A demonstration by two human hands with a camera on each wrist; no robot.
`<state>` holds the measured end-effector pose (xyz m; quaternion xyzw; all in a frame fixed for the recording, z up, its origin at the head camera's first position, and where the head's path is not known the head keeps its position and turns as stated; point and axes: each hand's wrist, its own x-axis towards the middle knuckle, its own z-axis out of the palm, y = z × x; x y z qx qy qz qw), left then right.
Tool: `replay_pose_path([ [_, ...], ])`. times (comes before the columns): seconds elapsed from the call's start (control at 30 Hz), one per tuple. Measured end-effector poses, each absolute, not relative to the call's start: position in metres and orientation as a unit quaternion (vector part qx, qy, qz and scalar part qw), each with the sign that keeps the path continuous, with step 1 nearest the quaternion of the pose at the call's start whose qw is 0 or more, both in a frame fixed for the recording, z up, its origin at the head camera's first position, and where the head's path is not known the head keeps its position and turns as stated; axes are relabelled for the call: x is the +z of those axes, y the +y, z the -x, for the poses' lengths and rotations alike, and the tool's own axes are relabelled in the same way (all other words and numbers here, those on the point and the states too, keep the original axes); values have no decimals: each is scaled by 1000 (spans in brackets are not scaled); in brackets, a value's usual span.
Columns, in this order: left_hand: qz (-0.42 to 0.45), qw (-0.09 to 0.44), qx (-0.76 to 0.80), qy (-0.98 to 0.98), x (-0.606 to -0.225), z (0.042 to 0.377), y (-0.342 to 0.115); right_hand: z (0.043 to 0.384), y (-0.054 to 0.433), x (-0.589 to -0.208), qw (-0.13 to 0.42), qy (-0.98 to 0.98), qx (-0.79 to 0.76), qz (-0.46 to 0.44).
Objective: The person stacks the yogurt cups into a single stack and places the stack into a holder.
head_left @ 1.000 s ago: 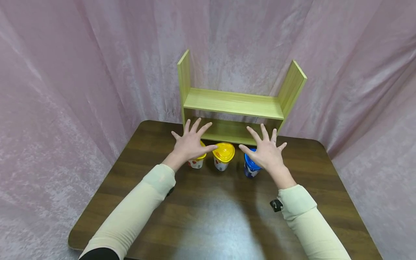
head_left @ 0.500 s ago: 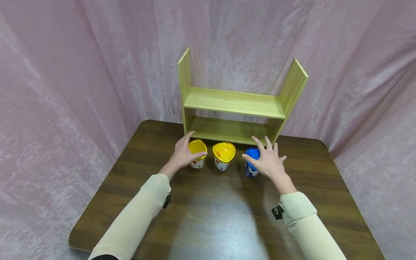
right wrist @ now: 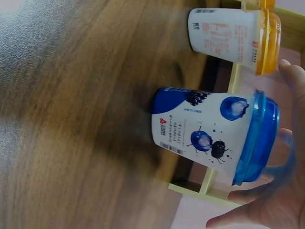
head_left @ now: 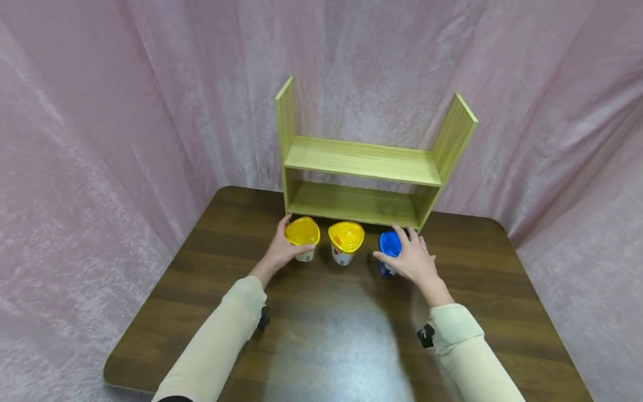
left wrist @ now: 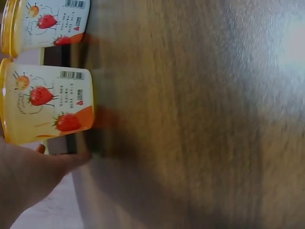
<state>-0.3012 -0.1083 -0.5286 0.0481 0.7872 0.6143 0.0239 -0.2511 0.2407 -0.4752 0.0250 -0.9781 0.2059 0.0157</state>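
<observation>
Three lidded plastic cups stand upright in a row on the table. My left hand (head_left: 280,251) is at the leftmost cup (head_left: 303,230), yellow-lidded with strawberries printed on it (left wrist: 52,102). Its thumb lies along the near side of the lid and a finger reaches past the far side. The middle cup (head_left: 346,237), also yellow-lidded, stands free of both hands. At the right, my right hand (head_left: 416,262) is spread around the blue-lidded cup (head_left: 390,244), which carries blueberry pictures (right wrist: 209,133). Its fingers extend behind the lid, with the thumb off to the left.
Right behind the cups stands a light wooden two-tier shelf (head_left: 361,159) with upright side panels. The dark wooden table (head_left: 341,324) has rounded corners. Pink curtains (head_left: 372,67) hang behind and at both sides.
My left hand has moved left and lower, from above the yellow-lidded cups to beside the leftmost one. The right hand has come down around the blue-lidded cup, its fingers less widely spread. The cups stay put.
</observation>
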Motion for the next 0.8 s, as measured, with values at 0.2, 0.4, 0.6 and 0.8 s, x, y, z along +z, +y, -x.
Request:
replay_pose_path([
  [0.2,-41,17,670,741,-543,301,-109,252,240,-484,25,-978,204,-33],
  [0.4,-53,15,683,728,-538,298,-107,251,239,-488,32,-979,196,-45],
  [0.6,-55,16,646,761,-537,304,-103,251,239,-492,40,-980,188,-43],
  [0.8,-54,15,618,784,-538,307,-101,255,241,-493,49,-980,190,-42],
])
